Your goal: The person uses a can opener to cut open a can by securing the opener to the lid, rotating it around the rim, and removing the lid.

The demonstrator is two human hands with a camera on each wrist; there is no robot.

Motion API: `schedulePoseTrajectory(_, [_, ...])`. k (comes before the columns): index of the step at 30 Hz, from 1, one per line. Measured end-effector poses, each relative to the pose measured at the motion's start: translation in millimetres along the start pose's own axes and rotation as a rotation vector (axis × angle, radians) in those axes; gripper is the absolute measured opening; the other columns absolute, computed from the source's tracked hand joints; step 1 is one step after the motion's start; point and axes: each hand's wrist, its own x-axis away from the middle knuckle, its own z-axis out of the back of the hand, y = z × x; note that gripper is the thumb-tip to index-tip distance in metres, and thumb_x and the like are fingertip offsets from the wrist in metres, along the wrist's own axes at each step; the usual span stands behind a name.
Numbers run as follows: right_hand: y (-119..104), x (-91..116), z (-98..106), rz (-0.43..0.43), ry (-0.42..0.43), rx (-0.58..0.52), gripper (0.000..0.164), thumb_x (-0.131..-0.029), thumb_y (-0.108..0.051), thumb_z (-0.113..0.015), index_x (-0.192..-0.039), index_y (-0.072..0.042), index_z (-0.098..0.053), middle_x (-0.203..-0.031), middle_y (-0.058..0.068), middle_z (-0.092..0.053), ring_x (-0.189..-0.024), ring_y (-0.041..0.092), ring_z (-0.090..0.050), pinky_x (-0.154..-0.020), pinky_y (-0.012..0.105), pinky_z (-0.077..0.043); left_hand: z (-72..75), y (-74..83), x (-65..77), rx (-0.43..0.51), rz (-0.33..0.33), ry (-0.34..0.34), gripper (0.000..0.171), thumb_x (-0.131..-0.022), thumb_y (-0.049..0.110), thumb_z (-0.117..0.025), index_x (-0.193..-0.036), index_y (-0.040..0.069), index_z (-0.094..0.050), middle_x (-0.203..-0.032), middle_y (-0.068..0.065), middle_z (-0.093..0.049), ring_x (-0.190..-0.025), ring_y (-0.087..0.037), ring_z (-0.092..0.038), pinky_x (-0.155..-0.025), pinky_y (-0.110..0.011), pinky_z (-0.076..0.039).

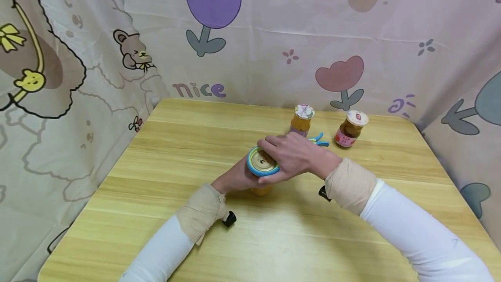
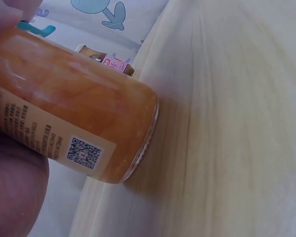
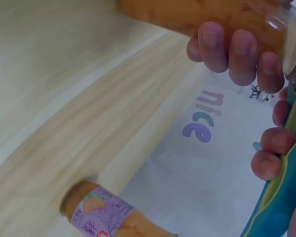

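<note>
In the head view my left hand [image 1: 239, 177] grips a glass jar of orange fruit [image 2: 79, 98], its fingers wrapped around the side in the right wrist view. The gold lid [image 1: 261, 161] faces up, ringed by the loop of a blue and green jar opener [image 1: 252, 169]. From above, my right hand [image 1: 291, 155] holds the opener, with fingers curled around its handles [image 3: 278, 197]. The handle ends stick out past the right hand. Whether the jar's base touches the table is hard to tell.
Behind the right hand stands a jar of orange fruit with a purple label [image 1: 300, 122]. Farther right is a darker jar with a pink label [image 1: 348, 132]. Both are on the wooden table [image 1: 188, 142], with a printed cloth [image 1: 258, 68] hanging behind it.
</note>
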Motion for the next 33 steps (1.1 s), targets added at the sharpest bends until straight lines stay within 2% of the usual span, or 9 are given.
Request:
schedulePoseTrajectory(5, [3,0,0,0.024,-0.001,0.001,0.078,-0.076,-0.081,-0.045,-0.112,-0.012,-0.052,-0.082,-0.006,-0.050,-0.062,0.008,-0.050,-0.054,0.028,-0.049,-0.9,9.7,0.8,0.000,0.030,-0.001,0.080,-0.077,-0.007,-0.070,-0.143,-0.003,-0.024,-0.135,-0.020,-0.041,-0.120,-0.027,-0.043,-0.103,-0.039,-0.038])
schedulePoseTrajectory(12, [4,-1,3,0.051,-0.019,0.028,0.080,-0.076,-0.082,-0.043,-0.112,-0.012,-0.052,-0.082,-0.005,-0.051,-0.062,0.008,-0.051,-0.054,0.029,-0.050,-1.5,10.6,2.7,0.015,0.060,0.005,0.078,-0.077,-0.009,-0.070,-0.141,-0.002,-0.026,-0.134,-0.020,-0.042,-0.118,-0.028,-0.044,-0.103,-0.040,-0.039])
schedulePoseTrajectory(19, [3,-4,10,0.059,-0.049,0.055,0.081,-0.077,-0.083,-0.041,-0.112,-0.011,-0.052,-0.082,-0.003,-0.051,-0.061,0.010,-0.051,-0.052,0.029,-0.050,-1.5,10.7,2.1,0.009,0.028,0.003,0.080,-0.077,-0.008,-0.070,-0.142,-0.002,-0.024,-0.135,-0.019,-0.041,-0.120,-0.027,-0.043,-0.104,-0.039,-0.038])
schedulePoseTrajectory(26, [0,-2,23,0.021,-0.048,0.046,0.076,-0.077,-0.082,-0.043,-0.109,-0.013,-0.051,-0.080,-0.006,-0.049,-0.059,0.008,-0.048,-0.049,0.027,-0.046,-2.5,9.4,0.6,0.012,0.000,-0.006,0.077,-0.078,-0.004,-0.070,-0.141,0.001,-0.027,-0.134,-0.015,-0.041,-0.119,-0.026,-0.043,-0.102,-0.040,-0.039])
schedulePoseTrajectory(33, [-4,12,34,-0.067,-0.052,-0.025,0.071,-0.078,-0.078,-0.048,-0.111,-0.015,-0.053,-0.082,-0.010,-0.049,-0.060,0.004,-0.045,-0.050,0.022,-0.042,-3.6,8.1,-0.7,-0.023,0.031,-0.002,0.056,-0.077,-0.002,-0.070,-0.128,0.000,-0.046,-0.118,-0.012,-0.055,-0.105,-0.022,-0.053,-0.096,-0.038,-0.044])
